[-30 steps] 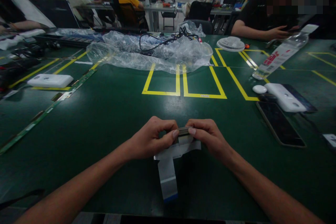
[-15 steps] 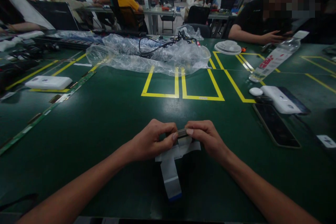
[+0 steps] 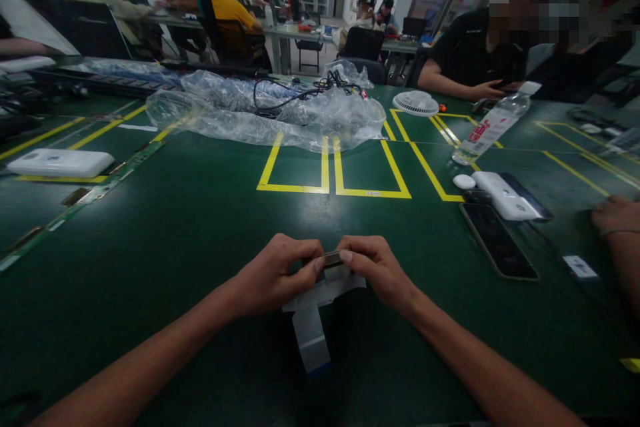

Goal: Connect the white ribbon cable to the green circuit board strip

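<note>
Between my two hands is a small flat grey connector piece [image 3: 332,258]. My left hand [image 3: 283,273] pinches its left end between thumb and bent fingers, and my right hand [image 3: 377,267] pinches its right end the same way. From the piece hangs a white flat ribbon cable [image 3: 311,337] with a folded cross part and a blue lower tip. The cable's upper part is partly hidden by my left thumb.
Clear plastic wrap [image 3: 280,113] with black cables lies across the back. A long green circuit strip [image 3: 85,203] and a white device [image 3: 60,162] are at left. At right are a phone [image 3: 500,240], a bottle [image 3: 495,123] and another person's hand [image 3: 617,217].
The view has turned to the right, so the table's objects sit further left in the picture. Another person's hand has come into view at the right edge. My grip looks the same.
</note>
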A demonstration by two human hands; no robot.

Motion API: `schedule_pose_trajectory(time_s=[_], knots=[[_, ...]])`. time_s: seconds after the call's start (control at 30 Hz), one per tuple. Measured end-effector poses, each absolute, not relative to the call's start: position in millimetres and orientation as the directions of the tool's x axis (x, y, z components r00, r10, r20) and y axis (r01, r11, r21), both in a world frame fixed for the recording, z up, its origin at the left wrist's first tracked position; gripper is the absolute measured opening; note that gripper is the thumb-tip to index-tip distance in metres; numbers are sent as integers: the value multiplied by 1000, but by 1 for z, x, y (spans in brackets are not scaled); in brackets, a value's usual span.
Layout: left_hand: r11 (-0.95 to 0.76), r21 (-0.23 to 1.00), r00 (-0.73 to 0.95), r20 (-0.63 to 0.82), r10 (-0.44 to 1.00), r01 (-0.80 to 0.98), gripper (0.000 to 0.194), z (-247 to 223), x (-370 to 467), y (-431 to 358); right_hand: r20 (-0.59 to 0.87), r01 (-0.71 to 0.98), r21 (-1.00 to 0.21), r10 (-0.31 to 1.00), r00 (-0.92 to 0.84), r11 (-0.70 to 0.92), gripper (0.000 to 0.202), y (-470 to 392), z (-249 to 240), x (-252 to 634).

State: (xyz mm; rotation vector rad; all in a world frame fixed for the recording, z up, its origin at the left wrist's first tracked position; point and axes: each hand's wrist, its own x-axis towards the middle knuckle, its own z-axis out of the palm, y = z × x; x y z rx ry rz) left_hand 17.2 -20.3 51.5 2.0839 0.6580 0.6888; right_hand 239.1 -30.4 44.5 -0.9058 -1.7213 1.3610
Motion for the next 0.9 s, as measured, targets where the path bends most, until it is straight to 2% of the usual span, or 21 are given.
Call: schedule_pose_trajectory(time_s=[0.9], knots=[[-627, 745, 718, 306, 625, 228, 22, 51, 17, -21, 162, 117, -964, 876, -454, 239, 32, -31, 48, 239]])
